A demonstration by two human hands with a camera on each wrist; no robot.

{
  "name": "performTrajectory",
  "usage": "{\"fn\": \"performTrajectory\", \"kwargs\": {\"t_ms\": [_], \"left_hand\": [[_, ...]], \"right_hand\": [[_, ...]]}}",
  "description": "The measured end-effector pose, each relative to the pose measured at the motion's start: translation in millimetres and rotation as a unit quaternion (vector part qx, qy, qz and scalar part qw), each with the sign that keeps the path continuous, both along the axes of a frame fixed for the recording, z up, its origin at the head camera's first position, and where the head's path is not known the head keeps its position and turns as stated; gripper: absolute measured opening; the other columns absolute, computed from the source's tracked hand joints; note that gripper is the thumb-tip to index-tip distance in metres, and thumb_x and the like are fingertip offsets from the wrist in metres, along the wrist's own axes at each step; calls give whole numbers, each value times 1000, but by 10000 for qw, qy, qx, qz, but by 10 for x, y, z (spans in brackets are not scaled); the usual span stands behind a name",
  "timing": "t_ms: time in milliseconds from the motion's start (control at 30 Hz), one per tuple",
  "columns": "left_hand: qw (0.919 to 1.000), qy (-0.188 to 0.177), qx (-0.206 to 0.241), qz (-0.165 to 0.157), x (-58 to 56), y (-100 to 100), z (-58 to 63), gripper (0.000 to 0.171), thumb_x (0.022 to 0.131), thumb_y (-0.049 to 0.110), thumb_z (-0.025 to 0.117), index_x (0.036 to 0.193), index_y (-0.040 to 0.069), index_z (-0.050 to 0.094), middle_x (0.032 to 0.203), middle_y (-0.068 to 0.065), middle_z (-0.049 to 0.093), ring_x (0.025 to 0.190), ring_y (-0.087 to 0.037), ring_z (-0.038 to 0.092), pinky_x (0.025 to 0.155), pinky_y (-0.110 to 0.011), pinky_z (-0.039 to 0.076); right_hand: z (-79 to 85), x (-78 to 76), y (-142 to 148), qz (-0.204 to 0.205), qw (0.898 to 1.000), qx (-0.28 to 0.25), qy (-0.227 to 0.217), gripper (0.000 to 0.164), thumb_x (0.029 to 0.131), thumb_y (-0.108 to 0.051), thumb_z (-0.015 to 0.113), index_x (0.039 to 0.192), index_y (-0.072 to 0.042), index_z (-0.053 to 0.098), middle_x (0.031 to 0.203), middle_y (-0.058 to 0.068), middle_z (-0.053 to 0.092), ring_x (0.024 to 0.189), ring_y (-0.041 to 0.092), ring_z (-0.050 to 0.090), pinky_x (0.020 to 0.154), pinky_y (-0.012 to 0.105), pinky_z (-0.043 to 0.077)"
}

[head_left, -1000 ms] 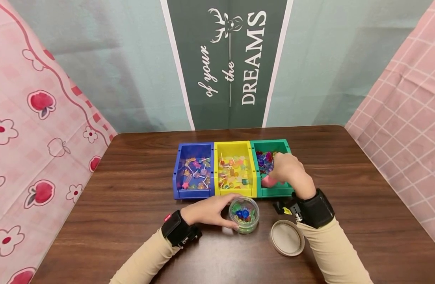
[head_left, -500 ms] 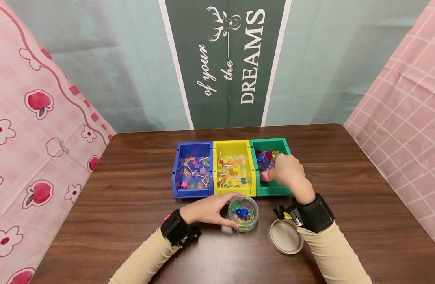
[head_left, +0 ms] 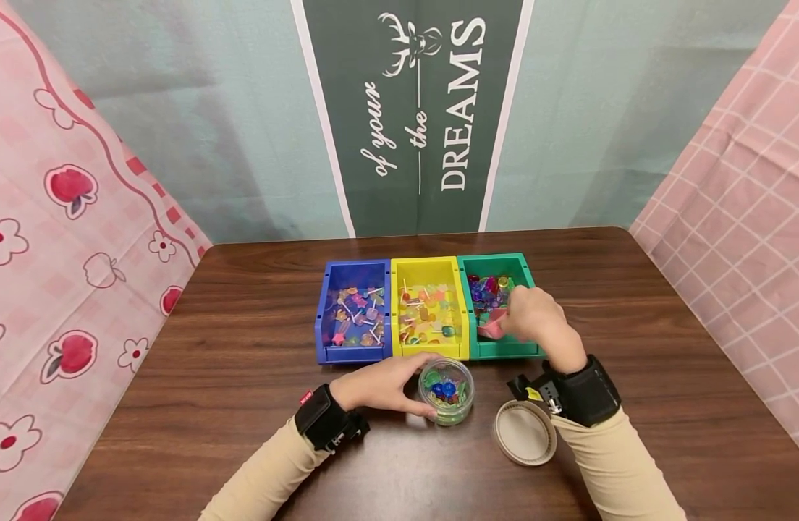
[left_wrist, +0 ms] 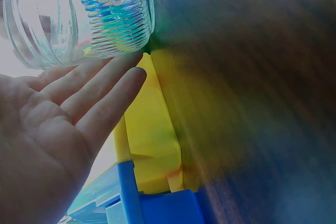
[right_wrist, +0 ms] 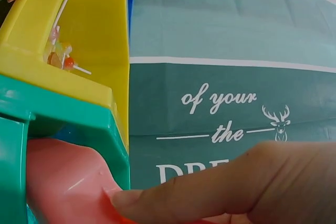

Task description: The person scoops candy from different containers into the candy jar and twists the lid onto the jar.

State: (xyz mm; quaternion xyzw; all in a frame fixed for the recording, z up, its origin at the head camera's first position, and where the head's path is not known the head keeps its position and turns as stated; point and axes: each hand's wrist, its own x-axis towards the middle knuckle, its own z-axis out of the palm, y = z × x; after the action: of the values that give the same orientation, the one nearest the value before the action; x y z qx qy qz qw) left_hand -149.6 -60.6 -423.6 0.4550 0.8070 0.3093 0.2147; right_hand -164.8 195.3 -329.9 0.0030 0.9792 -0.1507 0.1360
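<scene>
My left hand (head_left: 388,383) steadies a clear round jar (head_left: 446,412), its thumb and fingers set around the side. Small colourful see-through pieces (head_left: 446,389) lie inside the lidless jar. In the left wrist view the fingers (left_wrist: 100,90) reach along the ribbed jar wall (left_wrist: 118,24). My right hand (head_left: 539,322) grips a pink scoop (head_left: 493,325), which is down in the green bin (head_left: 504,350) near its front. Jewel-like pieces (head_left: 487,289) in purple, red and yellow lie behind the scoop. In the right wrist view the thumb presses on the pink scoop (right_wrist: 71,182); its inside is hidden.
Left of the green bin, joined to it, stand a yellow bin (head_left: 433,352) and a blue bin (head_left: 354,354), both with small candy-like charms. A round lid (head_left: 525,434) lies on the brown table (head_left: 243,325) below the right wrist. Cloth hangs behind and at both sides.
My right hand has shifted the scoop slightly within the green bin, first back from its front, and more of the scoop shows now. The left hand and jar have stayed in place.
</scene>
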Motion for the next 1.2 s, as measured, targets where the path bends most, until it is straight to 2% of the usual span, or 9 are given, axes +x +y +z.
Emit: {"fn": "performTrajectory", "kwargs": {"t_ms": [167,367,533,800,1200], "left_hand": [[10000,-47,22,-8,-5,-2,-2,77,82,48,65,141,11,34,132,-5,54,119,-10,48,105,-36,44],[10000,-18,41,-20,-1,-4,11,77,82,48,65,141,10,34,132,-5,54,119,-11,48,104,-35,44],[10000,83,15,-24,12,-8,26,78,81,48,66,141,10,35,132,-6,54,119,-11,49,104,-35,44],[10000,67,7,-34,4,-11,8,78,81,49,65,142,10,33,133,-5,54,120,-11,48,104,-35,44],[10000,11,20,-49,1,-15,-5,79,81,48,65,142,10,33,133,-5,53,120,-9,48,104,-34,44]], "right_hand": [[-18,0,15,-5,10000,-29,-21,31,81,-18,66,55,-6,53,47,3,48,46,17,46,38,23,32],[-69,7,44,-152,9998,-115,-83,36,82,-16,62,50,-10,46,45,2,49,44,17,48,37,23,30],[-121,2,51,-297,9991,-245,-158,33,82,-15,62,52,-10,47,46,4,55,45,18,52,38,23,32],[-217,-8,77,-445,9983,-279,-263,38,83,-15,59,47,-11,46,43,3,53,46,20,50,39,24,32],[-329,-32,60,-540,9971,-471,-259,33,84,-16,58,53,-8,50,45,4,55,51,24,57,41,25,35]]}}
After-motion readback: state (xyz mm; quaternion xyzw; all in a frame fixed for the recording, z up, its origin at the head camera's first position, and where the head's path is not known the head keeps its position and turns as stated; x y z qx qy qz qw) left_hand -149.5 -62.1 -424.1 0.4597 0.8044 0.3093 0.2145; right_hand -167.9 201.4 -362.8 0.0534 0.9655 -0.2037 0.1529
